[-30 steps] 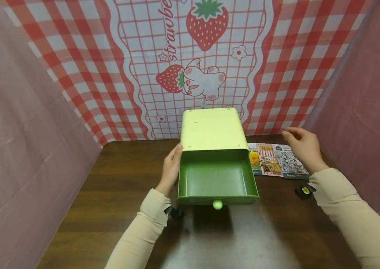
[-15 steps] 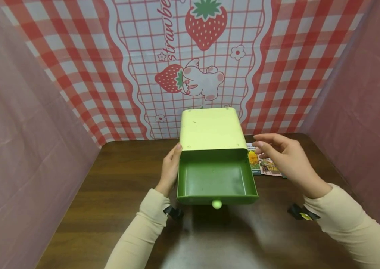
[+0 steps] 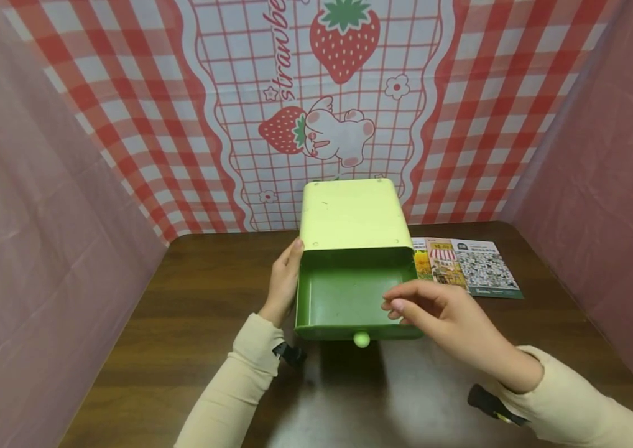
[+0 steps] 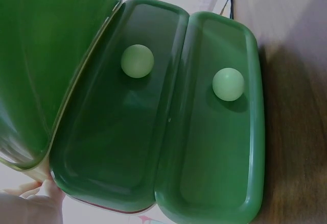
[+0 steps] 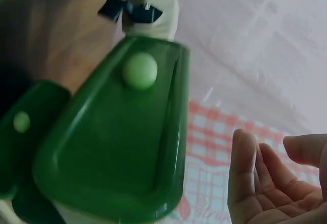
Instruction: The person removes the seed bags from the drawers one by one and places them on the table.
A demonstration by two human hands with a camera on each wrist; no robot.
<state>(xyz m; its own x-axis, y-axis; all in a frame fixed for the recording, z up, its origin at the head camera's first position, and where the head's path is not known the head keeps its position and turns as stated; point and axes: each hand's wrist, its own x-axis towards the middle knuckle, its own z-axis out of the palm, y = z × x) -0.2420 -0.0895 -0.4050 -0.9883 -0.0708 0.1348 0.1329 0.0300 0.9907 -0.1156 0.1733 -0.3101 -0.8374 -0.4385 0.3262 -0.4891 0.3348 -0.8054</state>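
Note:
A pale yellow-green mini drawer cabinet [image 3: 352, 214] stands on the table with its top drawer [image 3: 336, 295] pulled out, nothing inside it. The drawer's front carries a round light green knob [image 3: 361, 339]. Below it, two pushed-in drawer fronts with knobs appear in the left wrist view, the middle one [image 4: 117, 117] and the lowest one [image 4: 214, 147]. My left hand [image 3: 284, 280] rests against the cabinet's left side, thumb near the top front corner. My right hand [image 3: 456, 317], fingers loosely bent and holding nothing, overlaps the drawer's right front corner in the head view.
Several printed seed packets or cards [image 3: 487, 267] lie on the dark wooden table [image 3: 199, 311], right of the cabinet. Behind hangs a red-and-white checked strawberry cloth [image 3: 260, 162]. Pink curtains [image 3: 619, 155] close off both sides.
My right hand has moved left and toward me, from over the cards to the drawer's right front corner. The left hand and the cabinet have stayed put.

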